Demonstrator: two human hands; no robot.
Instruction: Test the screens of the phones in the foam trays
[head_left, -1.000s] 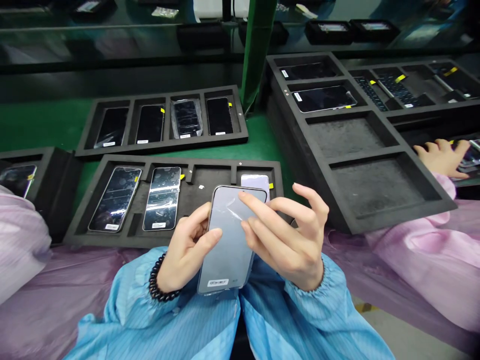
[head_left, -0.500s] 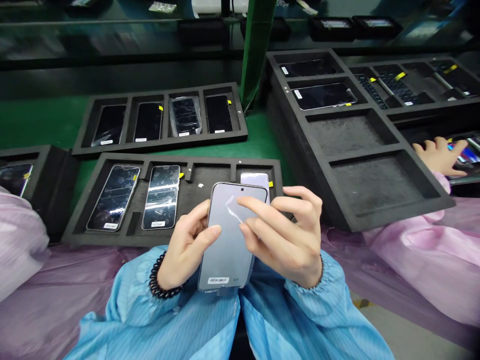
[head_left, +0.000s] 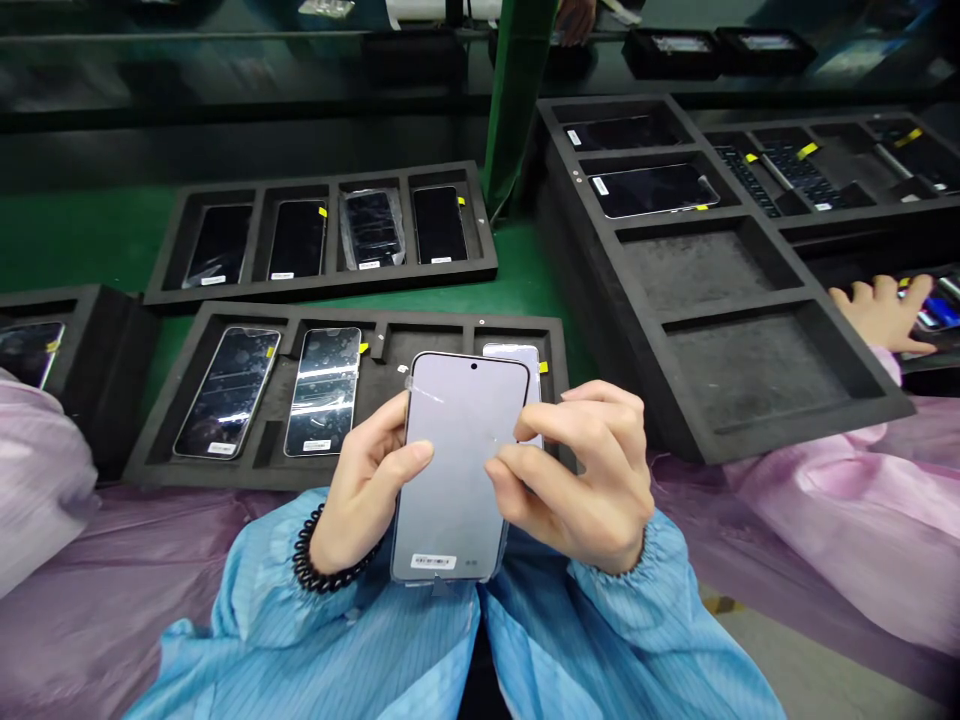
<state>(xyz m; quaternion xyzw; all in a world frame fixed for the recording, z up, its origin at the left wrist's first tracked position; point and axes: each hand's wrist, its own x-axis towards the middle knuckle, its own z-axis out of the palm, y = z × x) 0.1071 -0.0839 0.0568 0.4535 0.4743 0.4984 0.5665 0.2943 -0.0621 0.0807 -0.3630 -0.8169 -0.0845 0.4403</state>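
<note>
A smartphone point(head_left: 457, 480) with a pale grey face, a punch hole at the top and a barcode label at the bottom is held upright before me. My left hand point(head_left: 375, 480) grips its left edge, thumb on the front. Over the right edge, my right hand point(head_left: 589, 475) has curled fingers, thumb and forefinger drawn together at the glass; anything between them is too small to make out. Clear film juts past the phone's bottom edge. Behind it, a black foam tray point(head_left: 420, 470) holds two dark phones, one a glossy phone point(head_left: 322, 392), and a partly hidden pale phone point(head_left: 512, 352).
Another foam tray point(head_left: 322, 290) with several phones lies farther back. To the right stands a stack of foam trays point(head_left: 750, 435), two phones in the top one. A co-worker's hand point(head_left: 881, 312) is at far right; pink sleeves flank me. A green post point(head_left: 514, 100) rises behind.
My right hand has moved down from the phone's upper face to its right edge, fingers more curled. The bright streak across the glass is gone. The phone has shifted slightly left.
</note>
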